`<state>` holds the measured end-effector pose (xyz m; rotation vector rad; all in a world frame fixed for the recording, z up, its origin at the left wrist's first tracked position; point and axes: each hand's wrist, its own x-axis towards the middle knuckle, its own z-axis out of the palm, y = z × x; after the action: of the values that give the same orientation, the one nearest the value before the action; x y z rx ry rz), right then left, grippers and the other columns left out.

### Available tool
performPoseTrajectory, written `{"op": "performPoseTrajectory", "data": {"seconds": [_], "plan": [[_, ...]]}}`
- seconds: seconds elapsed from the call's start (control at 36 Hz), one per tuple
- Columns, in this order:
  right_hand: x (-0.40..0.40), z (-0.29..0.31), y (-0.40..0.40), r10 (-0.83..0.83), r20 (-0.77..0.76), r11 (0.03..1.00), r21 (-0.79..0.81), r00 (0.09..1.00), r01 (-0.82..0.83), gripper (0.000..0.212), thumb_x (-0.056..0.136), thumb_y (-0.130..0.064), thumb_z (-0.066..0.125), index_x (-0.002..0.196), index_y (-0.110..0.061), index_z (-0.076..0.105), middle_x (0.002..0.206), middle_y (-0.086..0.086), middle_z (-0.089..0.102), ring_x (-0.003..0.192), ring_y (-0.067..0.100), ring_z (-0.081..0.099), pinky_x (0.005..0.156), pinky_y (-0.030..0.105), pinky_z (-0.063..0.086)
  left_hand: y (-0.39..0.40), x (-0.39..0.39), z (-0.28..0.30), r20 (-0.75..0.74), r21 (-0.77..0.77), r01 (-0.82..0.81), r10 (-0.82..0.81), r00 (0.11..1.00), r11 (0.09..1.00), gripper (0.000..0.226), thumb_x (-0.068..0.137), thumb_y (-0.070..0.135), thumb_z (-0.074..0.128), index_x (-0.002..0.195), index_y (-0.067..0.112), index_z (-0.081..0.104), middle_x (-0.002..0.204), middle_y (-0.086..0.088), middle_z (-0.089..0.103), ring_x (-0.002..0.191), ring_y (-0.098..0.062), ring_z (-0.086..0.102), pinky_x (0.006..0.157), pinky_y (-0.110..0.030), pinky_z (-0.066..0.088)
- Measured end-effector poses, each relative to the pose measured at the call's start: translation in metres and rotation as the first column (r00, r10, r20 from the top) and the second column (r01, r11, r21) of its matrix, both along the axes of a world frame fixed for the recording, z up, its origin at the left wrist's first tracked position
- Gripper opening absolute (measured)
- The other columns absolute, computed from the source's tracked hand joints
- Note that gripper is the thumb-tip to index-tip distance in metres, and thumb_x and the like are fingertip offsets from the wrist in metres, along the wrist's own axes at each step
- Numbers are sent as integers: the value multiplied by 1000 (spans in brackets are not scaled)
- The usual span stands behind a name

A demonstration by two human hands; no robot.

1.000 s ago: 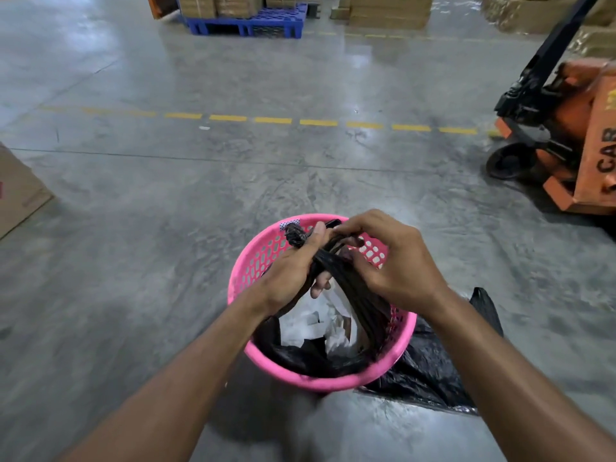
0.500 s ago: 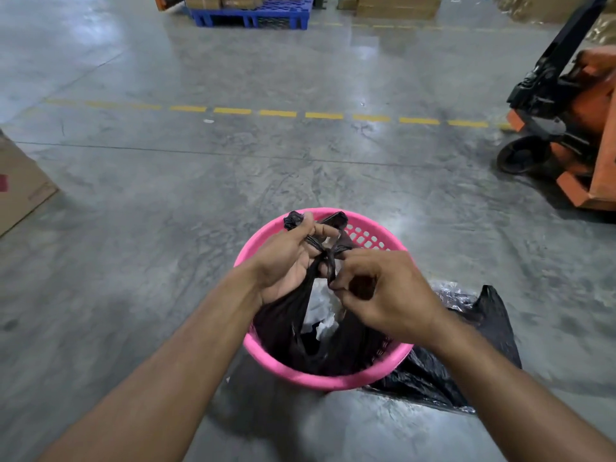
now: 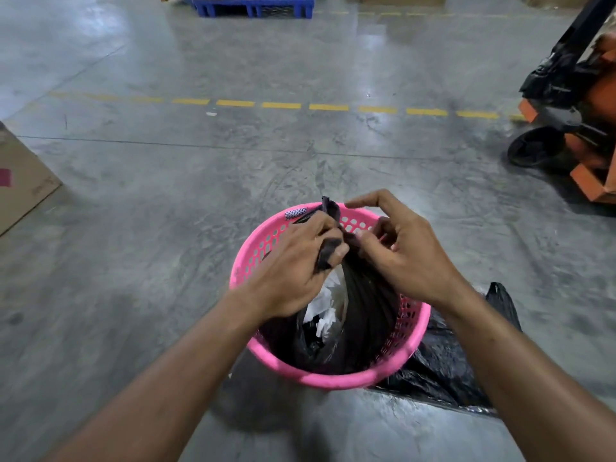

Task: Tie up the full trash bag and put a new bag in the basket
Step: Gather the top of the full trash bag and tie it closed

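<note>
A pink perforated basket (image 3: 336, 378) stands on the concrete floor in front of me. Inside it sits a full black trash bag (image 3: 366, 315) with white paper showing through its gathered mouth. My left hand (image 3: 293, 265) grips one twisted black handle strip of the bag above the basket. My right hand (image 3: 400, 251) pinches the other strip close beside it, index finger raised. The two strips cross between my fingers. A second black bag (image 3: 450, 365) lies flat on the floor to the right of the basket, partly hidden behind it.
An orange pallet truck (image 3: 580, 128) stands at the right. A cardboard box (image 3: 20, 181) sits at the left edge. A blue pallet (image 3: 253, 6) lies far back. A dashed yellow line (image 3: 283, 105) crosses the floor.
My right hand has risen from low in front of the bag to level with my left, and both now work the handle strips together higher over the basket.
</note>
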<state>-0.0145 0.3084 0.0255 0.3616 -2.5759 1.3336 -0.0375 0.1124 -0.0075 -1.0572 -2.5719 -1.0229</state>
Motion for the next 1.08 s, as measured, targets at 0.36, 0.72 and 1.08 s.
{"op": "performPoseTrajectory", "data": {"seconds": [0.36,0.72,1.08], "plan": [[-13,-1,-10,178,-103,945,295,979,-141,39,78,0,53,108,-15,73,92,-6,74,72,2,55,73,27,52,-4,6,-22,-79,-51,79,-83,993,996,23,105,24,45,96,11,60,127,-8,52,123,-20,50,106,-38,38],[-15,-17,24,83,8,973,214,997,-83,11,82,-23,83,84,-24,73,72,-17,68,66,2,61,65,16,43,-31,-1,-37,-13,-145,-293,294,956,945,29,103,44,39,102,17,48,107,-5,46,96,-27,49,91,-48,44],[-14,-60,51,-307,138,748,646,942,150,16,75,-18,68,65,-22,56,68,7,67,67,36,60,60,32,44,-49,3,-45,-69,-887,-197,302,951,417,39,92,32,37,118,14,61,127,-16,49,122,-38,40,106,-47,36]]}}
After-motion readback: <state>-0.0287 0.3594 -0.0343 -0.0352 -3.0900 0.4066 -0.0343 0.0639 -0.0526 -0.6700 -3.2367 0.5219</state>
